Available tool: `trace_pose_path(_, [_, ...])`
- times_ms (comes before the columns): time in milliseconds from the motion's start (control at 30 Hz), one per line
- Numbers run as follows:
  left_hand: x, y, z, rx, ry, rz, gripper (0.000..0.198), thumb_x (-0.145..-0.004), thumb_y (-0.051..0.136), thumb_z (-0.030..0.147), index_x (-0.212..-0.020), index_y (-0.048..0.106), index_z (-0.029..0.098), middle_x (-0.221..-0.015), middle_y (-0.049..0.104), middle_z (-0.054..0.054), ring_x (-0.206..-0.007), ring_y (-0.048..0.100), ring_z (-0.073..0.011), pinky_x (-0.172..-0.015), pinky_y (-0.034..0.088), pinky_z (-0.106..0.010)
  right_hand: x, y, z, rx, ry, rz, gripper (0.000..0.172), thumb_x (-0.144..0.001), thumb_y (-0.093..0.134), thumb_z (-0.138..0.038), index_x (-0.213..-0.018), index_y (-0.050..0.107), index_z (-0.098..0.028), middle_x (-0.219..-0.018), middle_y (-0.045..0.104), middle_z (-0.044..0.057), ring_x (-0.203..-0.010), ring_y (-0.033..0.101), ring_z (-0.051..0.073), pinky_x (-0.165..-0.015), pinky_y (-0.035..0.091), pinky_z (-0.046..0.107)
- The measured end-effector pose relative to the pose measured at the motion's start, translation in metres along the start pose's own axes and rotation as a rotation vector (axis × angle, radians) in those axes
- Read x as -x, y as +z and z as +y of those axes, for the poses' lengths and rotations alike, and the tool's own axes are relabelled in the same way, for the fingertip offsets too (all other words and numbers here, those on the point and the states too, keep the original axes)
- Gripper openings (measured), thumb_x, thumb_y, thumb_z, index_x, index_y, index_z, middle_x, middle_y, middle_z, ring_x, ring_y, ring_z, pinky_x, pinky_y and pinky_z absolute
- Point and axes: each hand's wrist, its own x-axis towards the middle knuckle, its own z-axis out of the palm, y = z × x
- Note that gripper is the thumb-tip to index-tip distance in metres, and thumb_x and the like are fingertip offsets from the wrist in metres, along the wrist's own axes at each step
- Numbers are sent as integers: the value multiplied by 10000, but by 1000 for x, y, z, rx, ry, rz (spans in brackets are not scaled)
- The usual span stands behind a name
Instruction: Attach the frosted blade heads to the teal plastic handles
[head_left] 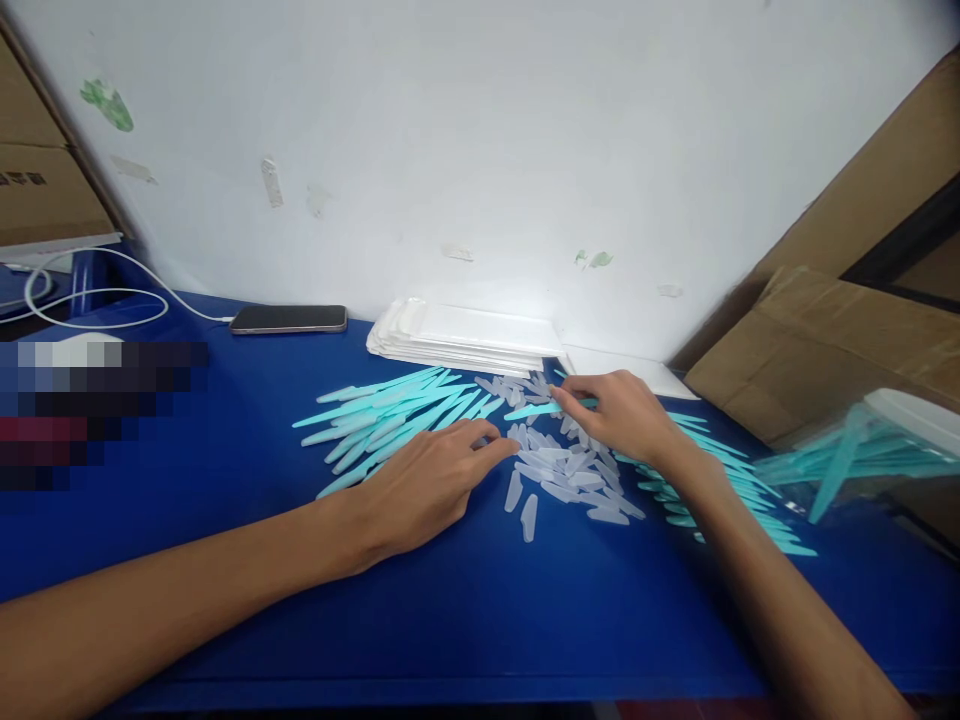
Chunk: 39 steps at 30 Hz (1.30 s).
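Observation:
My left hand (431, 480) lies on the blue table (225, 470) with its fingers pinched together at the edge of a heap of small clear plastic caps (570, 475); what it pinches is too small to make out. My right hand (619, 412) pinches a turquoise plastic stick (531, 411) just above the caps. A fan of turquoise sticks (382, 415) lies left of the caps, under and behind my left hand. More turquoise sticks (731, 490) lie to the right, under my right forearm.
A stack of clear flat packs (461, 338) lies against the white wall. A phone (289, 318) with a white cable (97, 295) sits at the back left. Cardboard boxes (825, 350) stand at the right, with a clear bag of turquoise sticks (855, 455) beside them.

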Motion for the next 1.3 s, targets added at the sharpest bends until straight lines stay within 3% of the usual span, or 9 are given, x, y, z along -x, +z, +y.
trace_pose_path(133, [-1, 2, -1, 42, 2, 16, 570, -898, 394, -41, -1399, 412, 231, -1333, 549, -115, -1041, 623, -246, -756, 562, -345, 0, 0, -1, -6, -5, -8, 473, -1003, 355, -504, -784, 658, -214, -673, 663, 41, -564, 528, 166, -543, 297, 335])
trace_pose_path(300, [-1, 2, -2, 44, -10, 27, 569, -899, 395, -31, -1400, 414, 240, -1275, 571, -101, -833, 625, -196, -613, 516, -290, 0, 1, -1, -9, -7, -15, 478, -1004, 356, -508, -824, 682, -208, -706, 682, 53, -584, 546, 173, -553, 308, 330])
trace_pose_path(500, [1, 6, -3, 65, -14, 61, 628, -914, 382, -28, -1466, 355, 270, -1359, 539, -109, -994, 639, -224, -731, 546, -324, -1, 4, -4, -31, -17, -57, 469, -999, 362, -518, -854, 689, -213, -720, 687, 49, -587, 548, 169, -546, 304, 328])
trace_pose_path(800, [0, 3, -1, 56, -21, 75, 554, -927, 369, -1, -1418, 416, 252, -1269, 576, -97, -809, 634, -165, -617, 501, -258, 0, 7, -18, -59, -89, -127, 454, -1019, 336, -486, -838, 668, -234, -636, 633, 14, -535, 502, 152, -546, 281, 323])
trace_pose_path(1300, [-2, 1, 1, 39, -11, 66, 490, -942, 372, 15, -1376, 450, 227, -1259, 584, -95, -829, 641, -172, -636, 511, -275, 0, 8, -19, -67, -95, -150, 445, -1017, 344, -495, -889, 683, -237, -659, 641, 18, -548, 504, 151, -544, 288, 317])
